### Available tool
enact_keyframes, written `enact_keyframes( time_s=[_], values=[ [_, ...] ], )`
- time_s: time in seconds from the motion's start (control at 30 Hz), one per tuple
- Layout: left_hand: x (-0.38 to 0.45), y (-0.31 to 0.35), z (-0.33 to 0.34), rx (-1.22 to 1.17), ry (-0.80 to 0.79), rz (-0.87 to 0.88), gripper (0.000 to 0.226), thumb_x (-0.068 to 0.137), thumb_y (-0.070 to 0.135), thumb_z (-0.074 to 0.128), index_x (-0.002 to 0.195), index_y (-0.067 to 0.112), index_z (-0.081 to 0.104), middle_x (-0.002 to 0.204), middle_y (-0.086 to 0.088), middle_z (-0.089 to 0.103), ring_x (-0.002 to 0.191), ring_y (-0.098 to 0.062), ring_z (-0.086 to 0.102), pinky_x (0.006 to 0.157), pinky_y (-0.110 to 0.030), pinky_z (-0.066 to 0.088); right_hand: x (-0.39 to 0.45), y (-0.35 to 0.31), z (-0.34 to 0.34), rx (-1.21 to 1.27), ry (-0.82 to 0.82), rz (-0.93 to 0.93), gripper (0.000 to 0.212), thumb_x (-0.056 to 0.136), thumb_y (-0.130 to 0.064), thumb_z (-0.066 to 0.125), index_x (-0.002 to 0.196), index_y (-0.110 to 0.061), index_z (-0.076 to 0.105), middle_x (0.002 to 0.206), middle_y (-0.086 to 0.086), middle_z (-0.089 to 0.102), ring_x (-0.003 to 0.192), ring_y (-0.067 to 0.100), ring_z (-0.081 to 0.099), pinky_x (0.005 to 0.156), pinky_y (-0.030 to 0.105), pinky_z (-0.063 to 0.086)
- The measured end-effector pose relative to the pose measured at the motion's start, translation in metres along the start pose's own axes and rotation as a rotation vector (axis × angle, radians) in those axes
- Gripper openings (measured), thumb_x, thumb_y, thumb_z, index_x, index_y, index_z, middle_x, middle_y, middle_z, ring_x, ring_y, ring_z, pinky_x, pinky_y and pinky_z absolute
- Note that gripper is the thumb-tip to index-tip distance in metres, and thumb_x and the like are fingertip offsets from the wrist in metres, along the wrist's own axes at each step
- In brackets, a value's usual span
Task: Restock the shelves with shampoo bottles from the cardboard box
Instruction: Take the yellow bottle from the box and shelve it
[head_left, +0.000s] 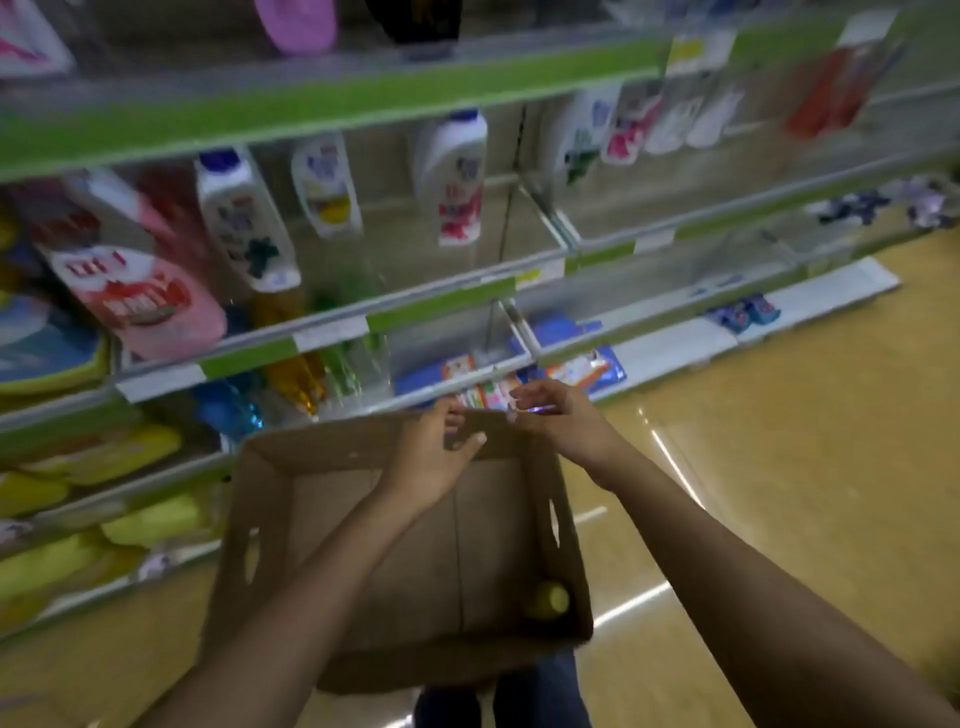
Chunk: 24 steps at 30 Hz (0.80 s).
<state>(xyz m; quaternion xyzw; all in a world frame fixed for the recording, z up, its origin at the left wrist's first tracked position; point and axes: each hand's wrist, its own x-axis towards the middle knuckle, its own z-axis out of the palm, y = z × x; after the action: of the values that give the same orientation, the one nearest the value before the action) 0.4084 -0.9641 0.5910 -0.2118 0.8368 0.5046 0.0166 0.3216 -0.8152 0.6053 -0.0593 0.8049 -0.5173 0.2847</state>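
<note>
1. Head view looks down on a cardboard box (363, 545) standing open on the floor (779, 467) in front of the shelves (415, 301), with both arms stretched over it

2. Left hand (431, 457) sits at the far rim of the box, thumb over the edge and fingers curled behind it; whether it truly grips the card or only rests there I cannot tell through the blur

3. Right hand (561, 421) hovers just beside the left, past the far rim, fingers loosely bent and carrying nothing

4. Nearly bare inside, the box shows one yellowish bottle (548, 600) lying in the near right corner, well below and behind the right hand, close to the person's legs

5. Shampoo bottles (244, 218) already stand on the shelf above and ahead of the hands, with gaps between them

6. Judged by its look, the remaining bottle is rigid plastic, smooth and likely a little slippery, moderately heavy if full; it should stand a firm squeeze without damage

7. Best hold would be around its body with the whole hand, thumb opposite fingers, rather than by the cap, which could pop or twist

8. Lying on its side against the box wall, it leaves little room for fingers on that side, so rolling it toward the middle first may help

9. Empty card is light and floppy, so the box may slide if leaned on
</note>
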Motion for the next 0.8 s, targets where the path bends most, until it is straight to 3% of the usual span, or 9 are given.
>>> enact_keyframes(
  time_s=[0.17, 0.27, 0.33, 0.47, 0.57, 0.67, 0.8],
  values=[
    [-0.023, -0.069, 0.049, -0.048, -0.127, -0.170, 0.039, 0.079, 0.009, 0.071, 0.114, 0.000, 0.056, 0.104, -0.013, 0.060, 0.091, -0.017, 0.056, 0.085, -0.026, 0.046, -0.011, 0.076, 0.021, -0.086, -0.016, 0.148, 0.031, 0.082, -0.002, 0.071, 0.111, 0.005, 0.063, 0.080, -0.003, 0.056, 0.083, 0.013, 0.056, 0.074, 0.014, 0.043],
    [-0.032, -0.099, 0.079, -0.042, -0.286, -0.262, 0.044, 0.081, 0.008, 0.070, 0.121, 0.002, 0.053, 0.107, -0.006, 0.057, 0.099, -0.017, 0.055, 0.091, -0.030, 0.047, -0.012, 0.105, 0.027, -0.103, -0.021, 0.202, 0.028, 0.084, 0.000, 0.067, 0.111, 0.007, 0.062, 0.080, -0.005, 0.055, 0.075, 0.007, 0.054, 0.060, 0.004, 0.041],
    [-0.037, -0.119, 0.100, 0.004, -0.426, -0.286, 0.053, 0.080, 0.012, 0.070, 0.129, 0.012, 0.049, 0.118, -0.002, 0.057, 0.110, -0.014, 0.054, 0.097, -0.033, 0.047, -0.012, 0.116, 0.028, -0.106, -0.022, 0.214, 0.025, 0.087, -0.001, 0.064, 0.111, 0.004, 0.062, 0.081, -0.006, 0.057, 0.077, 0.007, 0.055, 0.061, 0.003, 0.041],
    [-0.041, -0.146, 0.141, 0.170, -0.617, -0.208, 0.074, 0.078, 0.009, 0.071, 0.141, 0.026, 0.036, 0.144, 0.000, 0.041, 0.131, -0.018, 0.041, 0.107, -0.037, 0.039, -0.006, 0.121, 0.021, -0.041, -0.008, 0.185, 0.024, 0.090, -0.007, 0.061, 0.113, -0.003, 0.064, 0.087, -0.005, 0.060, 0.091, 0.012, 0.058, 0.079, 0.019, 0.046],
    [-0.035, -0.159, 0.167, 0.313, -0.736, -0.098, 0.078, 0.078, 0.011, 0.068, 0.143, 0.032, 0.029, 0.144, 0.002, 0.037, 0.132, -0.021, 0.037, 0.107, -0.043, 0.036, 0.002, 0.120, 0.017, 0.002, -0.006, 0.148, 0.024, 0.091, -0.013, 0.061, 0.115, -0.009, 0.064, 0.096, -0.001, 0.061, 0.099, 0.015, 0.059, 0.089, 0.029, 0.048],
    [-0.027, -0.176, 0.195, 0.418, -0.773, 0.055, 0.072, 0.078, 0.019, 0.066, 0.137, 0.038, 0.028, 0.138, 0.003, 0.044, 0.127, -0.021, 0.043, 0.103, -0.047, 0.040, 0.010, 0.121, 0.013, 0.026, -0.009, 0.097, 0.024, 0.092, -0.015, 0.060, 0.116, -0.012, 0.064, 0.101, -0.001, 0.063, 0.103, 0.013, 0.059, 0.091, 0.030, 0.049],
    [-0.025, -0.187, 0.226, 0.592, -0.783, 0.119, 0.062, 0.087, 0.008, 0.055, 0.142, 0.020, 0.031, 0.142, -0.006, 0.040, 0.127, -0.026, 0.043, 0.105, -0.038, 0.037, 0.017, 0.125, 0.008, 0.072, -0.020, 0.075, 0.026, 0.092, -0.014, 0.060, 0.117, -0.013, 0.063, 0.094, -0.010, 0.062, 0.099, 0.008, 0.059, 0.095, 0.033, 0.049]
  ],
)
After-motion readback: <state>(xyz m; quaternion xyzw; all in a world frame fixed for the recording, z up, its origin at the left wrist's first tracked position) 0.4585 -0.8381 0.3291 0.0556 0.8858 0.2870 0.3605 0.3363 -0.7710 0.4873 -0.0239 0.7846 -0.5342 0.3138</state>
